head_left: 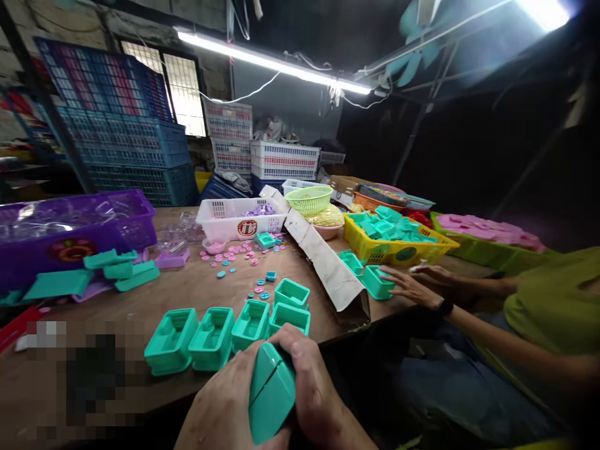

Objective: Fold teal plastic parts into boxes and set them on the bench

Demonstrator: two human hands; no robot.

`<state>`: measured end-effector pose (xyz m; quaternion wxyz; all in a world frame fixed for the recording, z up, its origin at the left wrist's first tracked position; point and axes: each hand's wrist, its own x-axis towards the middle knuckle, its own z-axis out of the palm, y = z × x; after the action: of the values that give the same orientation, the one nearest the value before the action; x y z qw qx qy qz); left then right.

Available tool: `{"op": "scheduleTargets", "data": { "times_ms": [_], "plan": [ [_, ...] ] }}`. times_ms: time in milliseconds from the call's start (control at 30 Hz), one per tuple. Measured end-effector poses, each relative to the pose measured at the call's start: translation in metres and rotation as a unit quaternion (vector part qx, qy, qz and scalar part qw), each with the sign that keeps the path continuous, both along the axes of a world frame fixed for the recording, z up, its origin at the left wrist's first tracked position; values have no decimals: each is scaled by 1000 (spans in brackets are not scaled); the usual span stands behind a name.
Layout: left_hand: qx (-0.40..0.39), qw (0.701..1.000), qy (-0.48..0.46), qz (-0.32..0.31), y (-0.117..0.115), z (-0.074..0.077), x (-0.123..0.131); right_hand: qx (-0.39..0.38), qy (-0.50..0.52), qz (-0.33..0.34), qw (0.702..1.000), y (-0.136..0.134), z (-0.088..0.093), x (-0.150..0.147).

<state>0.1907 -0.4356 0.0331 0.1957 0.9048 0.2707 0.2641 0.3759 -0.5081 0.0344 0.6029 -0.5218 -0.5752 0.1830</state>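
Both my hands hold one teal plastic case (270,394) at the near edge of the wooden table (187,294). My left hand (218,406) wraps it from the left and below. My right hand (314,387) grips it from the right, thumb over the top. The case has a seam down its front. Just beyond my hands stands a row of open teal boxes (210,337), and two more (291,303) sit behind them. Small pink and blue round pieces (239,256) lie scattered further back.
A co-worker in a green shirt sits at right, a hand (407,286) on a teal box. A yellow basket (398,250) holds teal parts. A purple crate (70,231), a white basket (234,219), a cardboard strip (328,262) and teal lids (117,269) lie around.
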Motion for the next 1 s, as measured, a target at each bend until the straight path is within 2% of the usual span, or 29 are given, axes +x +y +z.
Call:
{"op": "scheduleTargets", "data": {
  "times_ms": [100, 300, 500, 633, 733, 867, 1000],
  "plan": [
    [-17, 1000, 9, -8, 4, 2, -2, -14, -10, -8, 1000, -1, 1, -1],
    [13, 1000, 6, 4, 4, -10, -7, -25, -29, -25, 999, 1, 3, -3],
    [52, 998, -20, 6, 19, -30, -8, -22, -70, -62, 995, 6, 4, -3],
    [6, 1000, -7, 3, 33, -41, -11, -24, -120, -79, 989, 9, 10, -5],
    [-47, 998, -18, 28, 29, -38, -15, -15, -62, -85, 994, 8, 10, -7],
    [-121, 984, -92, 90, 8, -28, -15, -2, -18, -73, 997, 5, 4, -10],
    [-145, 979, -129, 61, -2, -21, -11, 36, -25, -75, 996, 8, -2, -20]
  ]
}}
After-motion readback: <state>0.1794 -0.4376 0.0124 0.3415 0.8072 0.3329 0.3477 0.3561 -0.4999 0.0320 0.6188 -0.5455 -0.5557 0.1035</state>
